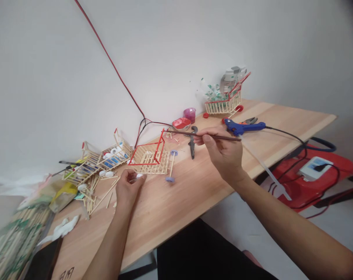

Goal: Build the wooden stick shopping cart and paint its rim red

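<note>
My right hand [221, 151] is closed on a thin dark paintbrush [202, 135] held level above the wooden table [170, 202], its tip near the red handle of a small stick-built cart [150, 155]. The cart has a red-painted rim and pale purple wheels [170, 179]. My left hand [128, 188] rests on the table just in front of the cart, fingers pinched on a small white piece [139, 176].
Black scissors [192, 146], a red paint dish [181, 123], a pink cup [189, 114], a blue glue gun [243, 126] with its cord, and a finished cart [224, 101] lie beyond. More stick carts and loose sticks [97, 163] clutter the left. A red stool [307, 179] with a power strip stands right.
</note>
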`<state>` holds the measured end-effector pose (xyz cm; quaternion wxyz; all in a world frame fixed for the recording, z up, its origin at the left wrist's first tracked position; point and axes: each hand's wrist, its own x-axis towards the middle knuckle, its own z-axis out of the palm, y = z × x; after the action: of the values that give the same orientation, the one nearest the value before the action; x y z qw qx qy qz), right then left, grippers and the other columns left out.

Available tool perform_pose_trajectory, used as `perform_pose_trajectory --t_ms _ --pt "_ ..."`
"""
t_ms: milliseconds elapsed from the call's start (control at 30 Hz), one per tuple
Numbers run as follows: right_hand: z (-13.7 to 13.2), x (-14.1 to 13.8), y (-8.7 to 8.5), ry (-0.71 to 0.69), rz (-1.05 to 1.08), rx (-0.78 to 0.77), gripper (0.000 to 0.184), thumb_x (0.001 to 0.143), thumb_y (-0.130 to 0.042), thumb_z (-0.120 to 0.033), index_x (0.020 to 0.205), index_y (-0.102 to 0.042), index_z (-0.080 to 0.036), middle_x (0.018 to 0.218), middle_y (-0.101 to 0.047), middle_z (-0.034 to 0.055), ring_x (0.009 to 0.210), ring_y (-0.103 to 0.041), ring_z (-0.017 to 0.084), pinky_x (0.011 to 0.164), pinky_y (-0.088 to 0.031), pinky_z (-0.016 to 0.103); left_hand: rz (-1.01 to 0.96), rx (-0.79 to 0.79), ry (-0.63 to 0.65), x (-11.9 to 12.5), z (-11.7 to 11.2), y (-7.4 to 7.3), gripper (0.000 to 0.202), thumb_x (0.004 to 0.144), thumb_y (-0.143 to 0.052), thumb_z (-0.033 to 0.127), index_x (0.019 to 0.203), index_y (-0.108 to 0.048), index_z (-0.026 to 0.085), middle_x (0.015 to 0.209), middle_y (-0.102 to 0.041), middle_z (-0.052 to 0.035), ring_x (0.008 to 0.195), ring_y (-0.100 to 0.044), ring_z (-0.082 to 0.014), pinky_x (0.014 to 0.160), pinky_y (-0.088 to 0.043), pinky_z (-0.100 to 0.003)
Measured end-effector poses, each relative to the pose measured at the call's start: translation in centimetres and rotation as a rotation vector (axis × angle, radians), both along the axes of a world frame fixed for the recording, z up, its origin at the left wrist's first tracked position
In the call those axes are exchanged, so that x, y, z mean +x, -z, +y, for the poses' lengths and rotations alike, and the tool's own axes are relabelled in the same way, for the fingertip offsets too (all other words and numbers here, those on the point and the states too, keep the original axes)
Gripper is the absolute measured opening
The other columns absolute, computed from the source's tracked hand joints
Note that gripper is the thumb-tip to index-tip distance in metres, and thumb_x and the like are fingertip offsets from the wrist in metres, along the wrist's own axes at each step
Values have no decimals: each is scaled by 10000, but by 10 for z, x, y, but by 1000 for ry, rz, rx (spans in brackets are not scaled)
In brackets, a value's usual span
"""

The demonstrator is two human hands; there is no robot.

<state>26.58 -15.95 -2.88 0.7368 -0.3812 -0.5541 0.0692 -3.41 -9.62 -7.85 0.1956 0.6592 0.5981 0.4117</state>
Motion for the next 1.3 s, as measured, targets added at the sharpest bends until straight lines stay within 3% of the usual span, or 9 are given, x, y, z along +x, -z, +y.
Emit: perform_pose_trajectory --t_ms 400,567,767,900,1000,1133,1300 --pt "-12 4 11 125 -127 50 141 899 -572 -162 953 -686 -225 859 -722 15 820 -691 142 779 -559 301 25 -5 -7 -1 0 1 352 657 -738 439 838 -554 199 773 -619 13 718 -601 -163 687 -467 -273" --pt "-14 12 1 35 177 -26 141 930 -553 -297 940 -666 -214 800 -703 18 714 -691 141 697 -579 307 26 -4 -18 1 -2 0 335 661 -724 431 838 -552 204 780 -623 14 730 -601 -167 700 -467 -279" --pt "17 26 -18 -226 501 -186 291 824 -664 -480 846 -648 -191 686 -676 11 620 -670 137 574 -579 266 10 -23 -41 5 -5 -3 321 648 -711 415 832 -556 202 786 -622 6 734 -601 -179 702 -462 -293" --pt "43 34 -21 -250 511 -272 381 767 -689 -557 798 -638 -180 633 -662 6 553 -641 120 513 -560 233 2 -39 -42 5 -6 -3 315 656 -703 401 857 -560 204 787 -630 11 733 -607 -178 695 -456 -288" --pt "56 42 -22 -202 408 -291 370 789 -664 -557 777 -611 -191 625 -664 18 553 -647 140 511 -560 248 -1 -40 -37 6 -7 -3 290 663 -694 379 848 -552 206 774 -625 18 721 -605 -173 681 -449 -279" --pt "60 56 -40 -110 235 -312 289 834 -644 -482 783 -616 -199 647 -668 50 547 -638 152 522 -550 261 4 -34 -52 8 -12 -5 234 678 -666 342 817 -537 206 760 -611 24 704 -592 -164 665 -434 -269" --pt "65 67 -88 -25 166 -347 255 824 -682 -408 755 -646 -165 667 -644 56 538 -588 103 534 -511 223 -1 -71 -82 10 -14 -8 187 675 -646 295 798 -534 208 744 -612 26 684 -579 -160 649 -413 -265"
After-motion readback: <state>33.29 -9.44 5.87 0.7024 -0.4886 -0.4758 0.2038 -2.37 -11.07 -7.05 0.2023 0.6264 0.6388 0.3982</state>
